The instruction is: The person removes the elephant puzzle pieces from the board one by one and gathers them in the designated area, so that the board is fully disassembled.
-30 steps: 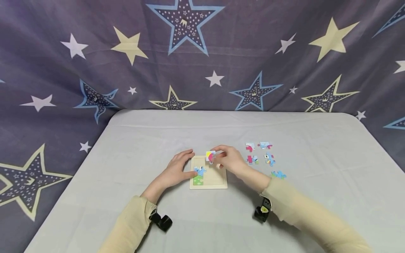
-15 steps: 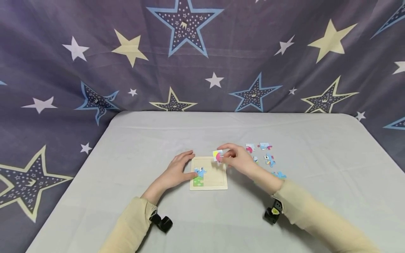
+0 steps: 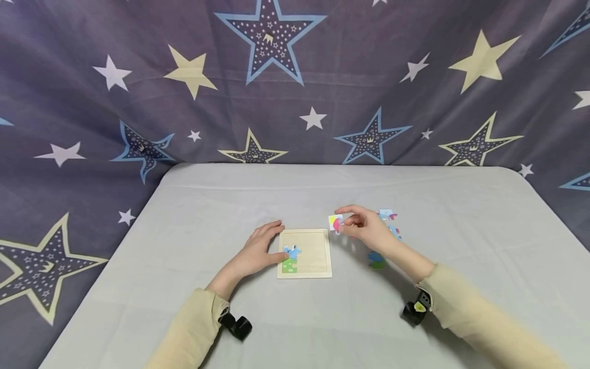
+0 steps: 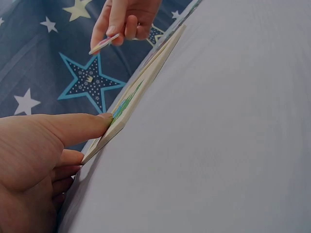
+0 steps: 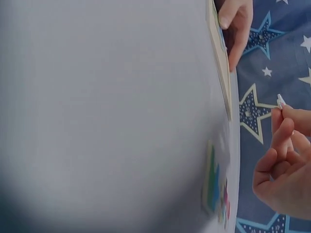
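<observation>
Within a shallow wooden puzzle tray (image 3: 315, 256), a blue puzzle piece (image 3: 292, 251) and a green one (image 3: 289, 266) lie at the left side. My left hand (image 3: 252, 252) holds the tray's left edge, thumb over the rim and on the blue piece, other fingers along the outer side. Raised above the table just right of the tray, my right hand (image 3: 371, 230) pinches a yellow, pink and white puzzle piece (image 3: 335, 223) between thumb and fingers. In the right wrist view that piece (image 5: 281, 101) shows nearly edge-on.
Loose puzzle pieces lie right of the tray, among them a light blue and pink piece (image 3: 386, 213) and a blue and green piece (image 3: 377, 260); my right arm hides others. A grey cloth covers the table (image 3: 221, 205), and a star-patterned curtain (image 3: 322, 77) hangs behind it.
My right hand has moved right with the yellow and pink piece, from over the tray to beside it. The blue and green loose piece has come into sight. My left hand stays put.
</observation>
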`<state>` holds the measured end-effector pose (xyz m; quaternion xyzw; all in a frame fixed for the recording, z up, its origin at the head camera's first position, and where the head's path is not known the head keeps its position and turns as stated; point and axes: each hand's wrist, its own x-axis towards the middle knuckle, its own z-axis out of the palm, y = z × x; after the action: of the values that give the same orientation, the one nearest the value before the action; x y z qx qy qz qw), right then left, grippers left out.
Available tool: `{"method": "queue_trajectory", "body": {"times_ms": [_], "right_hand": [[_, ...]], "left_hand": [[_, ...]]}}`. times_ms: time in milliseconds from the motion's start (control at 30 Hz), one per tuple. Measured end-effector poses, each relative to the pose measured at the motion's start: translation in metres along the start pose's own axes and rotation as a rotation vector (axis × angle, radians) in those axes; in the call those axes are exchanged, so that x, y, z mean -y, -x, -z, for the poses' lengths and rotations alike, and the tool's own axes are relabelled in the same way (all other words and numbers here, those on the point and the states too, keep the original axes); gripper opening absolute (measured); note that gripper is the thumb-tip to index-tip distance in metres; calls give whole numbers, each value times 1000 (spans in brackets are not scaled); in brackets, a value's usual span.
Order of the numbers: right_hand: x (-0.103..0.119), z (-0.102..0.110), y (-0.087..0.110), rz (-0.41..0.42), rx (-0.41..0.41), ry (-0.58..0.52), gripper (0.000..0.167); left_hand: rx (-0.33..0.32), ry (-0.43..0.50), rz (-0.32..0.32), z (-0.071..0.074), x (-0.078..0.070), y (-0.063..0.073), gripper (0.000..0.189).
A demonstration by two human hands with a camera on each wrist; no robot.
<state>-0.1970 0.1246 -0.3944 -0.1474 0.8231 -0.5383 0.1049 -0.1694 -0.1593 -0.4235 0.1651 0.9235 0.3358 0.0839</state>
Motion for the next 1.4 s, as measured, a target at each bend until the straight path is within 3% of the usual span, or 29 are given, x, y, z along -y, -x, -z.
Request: {"method": "queue_trajectory", "body": {"times_ms": [467, 1400], "right_hand": [[-14, 33, 11, -52, -61, 56, 38], [-29, 96, 23, -12, -224, 177, 37]], "left_hand": [[-3, -5, -7, -1, 1, 0, 71], [-8, -19, -17, -4, 3, -1, 71]]}}
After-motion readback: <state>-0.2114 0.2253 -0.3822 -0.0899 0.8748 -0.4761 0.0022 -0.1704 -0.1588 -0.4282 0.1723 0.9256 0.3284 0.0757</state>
